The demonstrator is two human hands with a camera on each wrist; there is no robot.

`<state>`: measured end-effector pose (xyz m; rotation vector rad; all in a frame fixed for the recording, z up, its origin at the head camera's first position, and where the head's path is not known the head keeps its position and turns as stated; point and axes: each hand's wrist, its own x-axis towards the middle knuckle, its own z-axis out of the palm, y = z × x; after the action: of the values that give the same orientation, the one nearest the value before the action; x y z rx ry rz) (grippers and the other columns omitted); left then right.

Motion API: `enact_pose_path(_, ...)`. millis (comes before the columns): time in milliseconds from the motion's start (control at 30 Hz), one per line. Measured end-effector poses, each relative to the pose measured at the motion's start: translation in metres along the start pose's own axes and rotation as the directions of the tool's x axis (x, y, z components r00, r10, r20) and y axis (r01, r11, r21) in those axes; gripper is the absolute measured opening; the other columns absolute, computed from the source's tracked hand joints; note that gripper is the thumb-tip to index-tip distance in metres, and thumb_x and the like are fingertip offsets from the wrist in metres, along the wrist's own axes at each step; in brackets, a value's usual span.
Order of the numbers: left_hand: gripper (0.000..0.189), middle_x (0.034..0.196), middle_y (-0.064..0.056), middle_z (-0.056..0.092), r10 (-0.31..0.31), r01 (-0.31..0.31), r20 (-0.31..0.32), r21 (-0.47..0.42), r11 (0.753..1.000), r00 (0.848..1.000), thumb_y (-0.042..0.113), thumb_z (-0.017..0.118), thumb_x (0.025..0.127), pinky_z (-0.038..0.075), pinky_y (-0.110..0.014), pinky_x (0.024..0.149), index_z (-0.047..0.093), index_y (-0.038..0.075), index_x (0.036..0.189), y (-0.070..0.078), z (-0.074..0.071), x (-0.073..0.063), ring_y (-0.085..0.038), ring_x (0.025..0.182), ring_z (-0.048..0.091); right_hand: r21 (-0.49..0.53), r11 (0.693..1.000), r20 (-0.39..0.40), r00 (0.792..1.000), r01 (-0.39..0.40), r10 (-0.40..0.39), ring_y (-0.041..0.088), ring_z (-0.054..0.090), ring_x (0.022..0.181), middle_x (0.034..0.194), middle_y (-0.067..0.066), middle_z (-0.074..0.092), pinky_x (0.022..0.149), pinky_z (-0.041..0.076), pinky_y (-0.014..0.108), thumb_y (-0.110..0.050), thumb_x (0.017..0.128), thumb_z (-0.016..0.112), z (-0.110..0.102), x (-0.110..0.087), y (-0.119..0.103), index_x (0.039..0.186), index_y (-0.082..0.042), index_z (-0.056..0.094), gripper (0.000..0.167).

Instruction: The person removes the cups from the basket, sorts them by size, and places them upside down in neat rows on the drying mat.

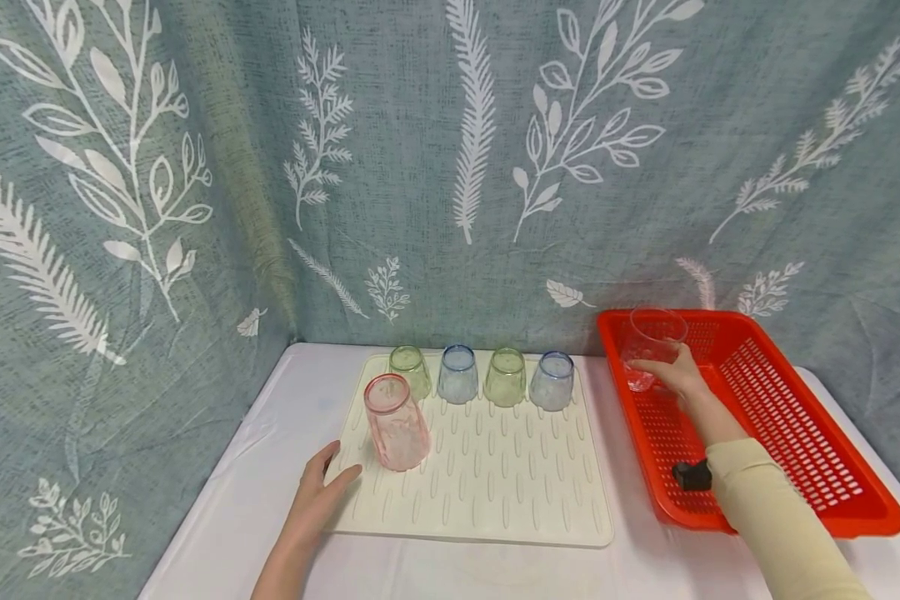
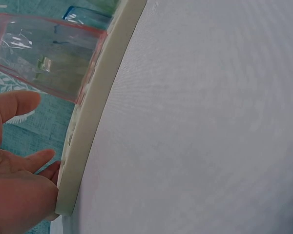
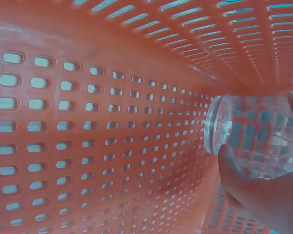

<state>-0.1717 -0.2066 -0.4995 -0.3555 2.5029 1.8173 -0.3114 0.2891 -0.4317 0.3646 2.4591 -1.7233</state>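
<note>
My right hand grips a clear drinking glass at the far left end of the red basket. In the right wrist view, thumb and fingers lie on either side of the clear glass, beside the perforated wall. My left hand holds nothing, thumb and fingers spread, at the left edge of the cream mat. Nearest to it is a pink glass, standing on the mat; in the left wrist view the left hand is apart from this pink glass.
Along the mat's back edge stand a green glass, a blue glass, a second green glass and a second blue glass. A small black object is in the basket area by the right sleeve. A patterned curtain hangs behind.
</note>
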Motion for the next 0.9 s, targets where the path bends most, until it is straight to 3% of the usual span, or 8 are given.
enact_pose_path(567,0.074,0.152,-0.035,0.014,0.003,-0.003,-0.020,0.023,1.000,1.000,0.016,0.059,0.095,0.013,-0.057,0.115,0.016,-0.012,0.149,0.001,0.001,-0.002,-0.049,0.141,0.014,0.026,0.999,-0.028,0.999,0.028,-0.027,0.043,0.034,0.126,0.149,0.032,0.018,0.106,0.038,0.055,-0.024,0.096,0.061,-0.002,-0.002,-0.003,0.150,0.006,0.004,0.084)
enact_pose_path(900,0.075,0.153,-0.034,0.014,-0.017,0.017,-0.017,0.014,1.000,1.000,0.017,0.059,0.095,0.013,-0.056,0.115,0.015,-0.009,0.151,0.001,0.002,-0.001,-0.047,0.142,0.014,0.149,0.989,-0.027,1.000,-0.002,0.006,0.040,0.023,0.137,0.157,0.024,0.003,0.109,0.032,0.055,-0.033,0.095,0.062,-0.016,-0.013,-0.019,0.152,-0.003,-0.006,0.094)
